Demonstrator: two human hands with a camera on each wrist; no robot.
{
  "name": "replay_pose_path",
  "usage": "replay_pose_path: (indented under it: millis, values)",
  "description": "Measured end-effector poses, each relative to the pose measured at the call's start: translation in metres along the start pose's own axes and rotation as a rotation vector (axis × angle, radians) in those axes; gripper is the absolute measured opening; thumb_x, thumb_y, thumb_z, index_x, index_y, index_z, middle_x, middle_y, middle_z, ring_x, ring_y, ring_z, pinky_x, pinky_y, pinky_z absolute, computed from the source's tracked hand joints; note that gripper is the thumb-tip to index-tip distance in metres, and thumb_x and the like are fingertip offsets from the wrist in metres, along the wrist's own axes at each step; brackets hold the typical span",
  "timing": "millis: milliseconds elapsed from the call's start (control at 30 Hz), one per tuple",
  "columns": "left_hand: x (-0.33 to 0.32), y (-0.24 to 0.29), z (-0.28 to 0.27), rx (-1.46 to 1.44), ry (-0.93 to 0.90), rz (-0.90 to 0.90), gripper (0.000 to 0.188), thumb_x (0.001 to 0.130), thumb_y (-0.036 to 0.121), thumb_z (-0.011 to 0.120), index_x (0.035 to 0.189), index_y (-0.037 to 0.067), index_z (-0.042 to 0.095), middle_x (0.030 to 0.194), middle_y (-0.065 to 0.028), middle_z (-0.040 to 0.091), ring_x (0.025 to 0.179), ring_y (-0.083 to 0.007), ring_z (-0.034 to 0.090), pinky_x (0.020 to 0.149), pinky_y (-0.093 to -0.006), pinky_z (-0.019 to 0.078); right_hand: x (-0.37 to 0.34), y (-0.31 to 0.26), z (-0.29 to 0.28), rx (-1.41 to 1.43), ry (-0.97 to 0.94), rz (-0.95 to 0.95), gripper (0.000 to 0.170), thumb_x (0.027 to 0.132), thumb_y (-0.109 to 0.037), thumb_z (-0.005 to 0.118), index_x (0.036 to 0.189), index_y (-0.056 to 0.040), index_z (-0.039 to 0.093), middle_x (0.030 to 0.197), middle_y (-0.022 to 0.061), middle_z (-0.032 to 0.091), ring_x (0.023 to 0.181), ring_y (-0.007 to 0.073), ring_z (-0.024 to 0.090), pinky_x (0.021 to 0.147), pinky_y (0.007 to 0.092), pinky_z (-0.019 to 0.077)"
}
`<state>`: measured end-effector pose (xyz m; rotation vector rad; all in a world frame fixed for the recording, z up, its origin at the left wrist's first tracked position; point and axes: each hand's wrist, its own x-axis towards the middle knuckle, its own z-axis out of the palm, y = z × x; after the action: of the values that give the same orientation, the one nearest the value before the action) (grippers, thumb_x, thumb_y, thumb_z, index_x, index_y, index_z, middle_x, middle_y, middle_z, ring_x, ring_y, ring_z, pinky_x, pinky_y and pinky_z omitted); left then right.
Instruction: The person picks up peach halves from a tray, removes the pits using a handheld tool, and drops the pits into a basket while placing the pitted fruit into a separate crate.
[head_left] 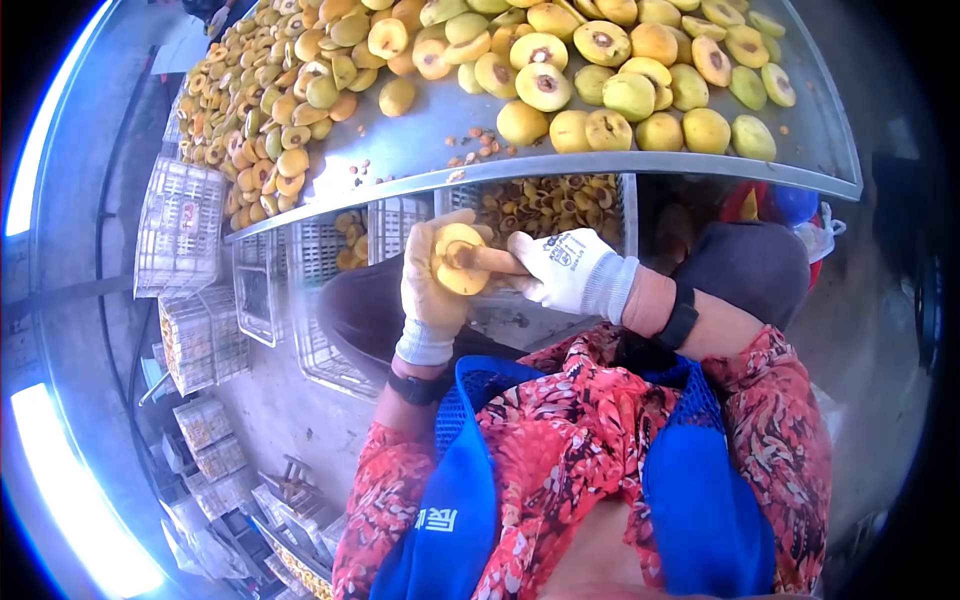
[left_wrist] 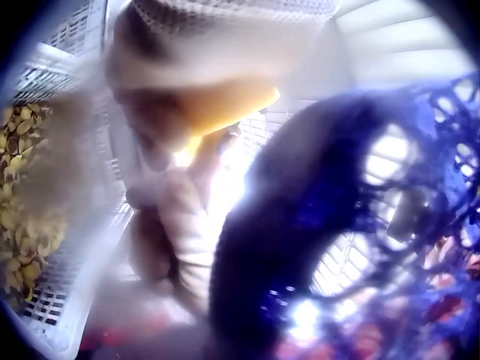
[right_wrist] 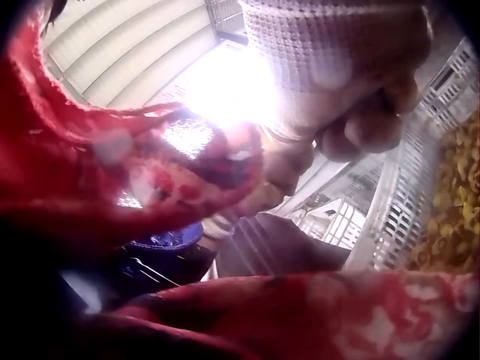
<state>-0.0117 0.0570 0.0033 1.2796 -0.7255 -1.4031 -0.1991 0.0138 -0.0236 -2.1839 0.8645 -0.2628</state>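
In the head view my gloved left hand grips a yellow peach that is split, with its cut sides facing up towards the right hand. My gloved right hand grips a tool with a wooden handle. The tool's far end lies against the peach's cut face, and its tip is hidden there. The left wrist view shows an edge of yellow peach under the glove. Curled fingers of the right hand appear in the right wrist view, dark against bright light.
A metal table in front bears a large heap of halved peaches and some loose pits. Beneath its edge, a white crate holds more peach pieces. Stacked crates stand at the left.
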Motion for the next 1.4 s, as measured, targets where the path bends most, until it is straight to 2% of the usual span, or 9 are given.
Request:
replay_pose_path:
  millis: [167, 400, 533, 633, 667, 867, 1000, 1333, 1400]
  values:
    - [0.008, -0.002, -0.011, 0.721, -0.056, 0.362, 0.048, 0.100, 0.040, 0.040, 0.113, -0.002, 0.057, 0.093, -0.0101, 0.064, 0.084, -0.0194, 0.064, 0.068, -0.0283, 0.0523, -0.004, 0.012, 0.006, 0.030, -0.063, -0.041, 0.036, 0.087, -0.037, 0.052, 0.100, -0.0026, 0.053, 0.081, 0.0200, 0.066, 0.074, 0.0382, 0.065, 0.065, 0.0470, 0.0508]
    - [0.024, 0.014, -0.009, 0.470, -0.321, -0.329, 0.064, 0.094, 0.060, 0.034, 0.117, 0.004, 0.057, 0.084, -0.0109, 0.062, 0.056, -0.0207, 0.060, 0.042, -0.0277, 0.0481, -0.022, 0.006, -0.019, 0.081, -0.187, 0.063, 0.045, 0.087, -0.045, 0.052, 0.106, -0.0049, 0.060, 0.089, 0.0197, 0.068, 0.087, 0.0368, 0.066, 0.075, 0.0429, 0.0513]
    - [0.010, 0.019, 0.023, 0.327, -0.141, 0.072, 0.084, 0.085, 0.078, 0.030, 0.132, 0.009, 0.045, 0.092, -0.0089, 0.061, 0.048, -0.0148, 0.053, 0.033, -0.0197, 0.0365, -0.006, 0.013, 0.005, 0.615, 0.029, -0.022, 0.035, 0.088, -0.040, 0.056, 0.101, -0.0078, 0.062, 0.081, 0.0134, 0.068, 0.071, 0.0282, 0.065, 0.064, 0.0387, 0.0488]
    - [0.016, -0.004, 0.031, 0.639, 0.094, 0.589, 0.055, 0.095, 0.037, 0.056, 0.134, 0.000, 0.044, 0.127, -0.0125, 0.052, 0.114, -0.0216, 0.051, 0.098, -0.0346, 0.0421, -0.011, -0.004, 0.000, 1.440, -0.239, 0.230, 0.021, 0.094, -0.034, 0.059, 0.095, -0.0129, 0.055, 0.060, -0.0055, 0.046, 0.046, 0.0036, 0.041, 0.040, 0.0206, 0.0305]
    - [0.027, -0.014, 0.020, 0.618, 0.171, 0.735, 0.055, 0.094, 0.038, 0.059, 0.131, 0.000, 0.047, 0.127, -0.0125, 0.052, 0.109, -0.0207, 0.054, 0.093, -0.0339, 0.0455, -0.006, -0.002, 0.010, 1.501, -0.295, 0.234, 0.020, 0.095, -0.032, 0.058, 0.098, -0.0124, 0.054, 0.059, -0.0045, 0.047, 0.045, 0.0050, 0.042, 0.040, 0.0213, 0.0320]
    - [0.035, -0.015, 0.017, 0.175, 0.135, 0.420, 0.043, 0.098, 0.039, 0.049, 0.116, 0.001, 0.060, 0.111, -0.0077, 0.062, 0.098, -0.0145, 0.057, 0.082, -0.0281, 0.0488, -0.003, 0.007, 0.010, 0.531, 0.136, -0.022, 0.030, 0.094, -0.032, 0.056, 0.107, -0.0050, 0.051, 0.067, 0.0030, 0.054, 0.052, 0.0106, 0.052, 0.046, 0.0279, 0.0410]
    - [0.036, -0.013, 0.018, 0.383, 0.167, 0.497, 0.045, 0.095, 0.039, 0.054, 0.118, 0.000, 0.059, 0.112, -0.0075, 0.061, 0.098, -0.0155, 0.057, 0.084, -0.0289, 0.0483, -0.010, -0.015, -0.023, 1.151, -0.311, 0.297, 0.023, 0.094, -0.029, 0.055, 0.096, -0.0072, 0.049, 0.060, -0.0005, 0.047, 0.046, 0.0091, 0.044, 0.041, 0.0256, 0.0359]
    - [0.037, -0.007, 0.011, 1.068, 0.070, 1.032, 0.043, 0.096, 0.035, 0.054, 0.125, 0.002, 0.055, 0.115, -0.0117, 0.062, 0.098, -0.0193, 0.060, 0.083, -0.0349, 0.0512, -0.007, 0.005, -0.006, 1.376, -0.550, 0.336, 0.023, 0.094, -0.029, 0.056, 0.095, -0.0067, 0.050, 0.060, -0.0009, 0.046, 0.046, 0.0088, 0.043, 0.040, 0.0249, 0.0349]
    - [0.037, -0.013, 0.014, 0.696, 0.056, 0.698, 0.044, 0.096, 0.037, 0.053, 0.123, 0.003, 0.056, 0.115, -0.0098, 0.062, 0.098, -0.0173, 0.059, 0.083, -0.0331, 0.0511, -0.006, -0.004, 0.010, 0.643, -0.004, 0.110, 0.026, 0.094, -0.030, 0.055, 0.095, -0.0049, 0.051, 0.062, -0.0002, 0.048, 0.047, 0.0098, 0.045, 0.041, 0.0249, 0.0363]
